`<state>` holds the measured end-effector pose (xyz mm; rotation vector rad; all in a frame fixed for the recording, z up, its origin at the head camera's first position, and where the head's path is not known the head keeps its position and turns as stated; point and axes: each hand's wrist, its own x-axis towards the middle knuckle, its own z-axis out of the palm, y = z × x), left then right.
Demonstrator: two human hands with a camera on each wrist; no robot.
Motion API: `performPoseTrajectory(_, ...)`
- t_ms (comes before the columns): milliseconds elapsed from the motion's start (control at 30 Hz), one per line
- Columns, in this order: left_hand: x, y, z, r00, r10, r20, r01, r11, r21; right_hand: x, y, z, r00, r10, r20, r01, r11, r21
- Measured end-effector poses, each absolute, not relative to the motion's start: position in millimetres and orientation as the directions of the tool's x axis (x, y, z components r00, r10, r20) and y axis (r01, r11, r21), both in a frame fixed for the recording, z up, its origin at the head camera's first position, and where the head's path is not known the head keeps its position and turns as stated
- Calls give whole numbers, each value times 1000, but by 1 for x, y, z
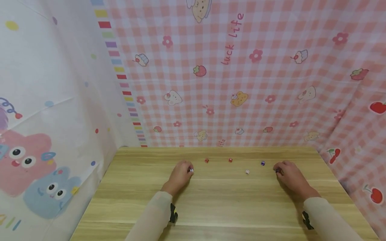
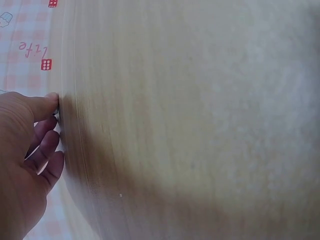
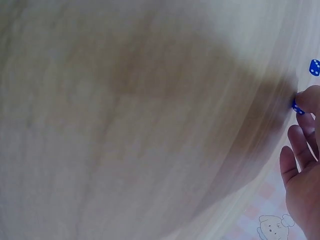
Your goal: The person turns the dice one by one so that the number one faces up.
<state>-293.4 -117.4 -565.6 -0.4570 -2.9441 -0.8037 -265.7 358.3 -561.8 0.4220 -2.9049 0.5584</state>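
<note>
My left hand (image 1: pixel 180 175) pinches a white die (image 1: pixel 191 170) between thumb and fingertips, low over the table; in the left wrist view the left hand (image 2: pixel 32 135) hides most of it. At the right, my right hand (image 1: pixel 289 175) pinches a blue die (image 3: pixel 298 106) with white dots. A second blue die (image 1: pixel 263 163) lies just left of that hand. Between the hands lie two red dice, one red die (image 1: pixel 206 160) nearer the left hand and another red die (image 1: pixel 230 160) further right. A white die (image 1: pixel 247 172) sits slightly closer to me.
The dice are on a light wooden table (image 1: pixel 223 204). A pink checked cloth (image 1: pixel 223 83) hangs behind its far edge and along the right side. On the left hangs a white cloth (image 1: pixel 60 117) with cartoon figures.
</note>
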Motion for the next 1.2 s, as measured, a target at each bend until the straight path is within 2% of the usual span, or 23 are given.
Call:
performPoseTrajectory(233,-294,-119,-567,-953,271,137,303,821,483,-267,361,-563,-965,-193,178,-251,877,-410)
performPoseTrajectory(633,-292,-118,-566,-950,275,147,312,822,476,-266,363,-565,-962,-195,189,-258,872,-416)
performPoseTrajectory(967,-292,-118,-565,-945,280,168,327,818,474,-262,361,-559,-952,-210,225,-282,886,-369)
performPoseTrajectory(1200,-293,-119,-566,-946,280,165,325,818,475,-261,358,-556,-960,-205,190,-260,902,-345)
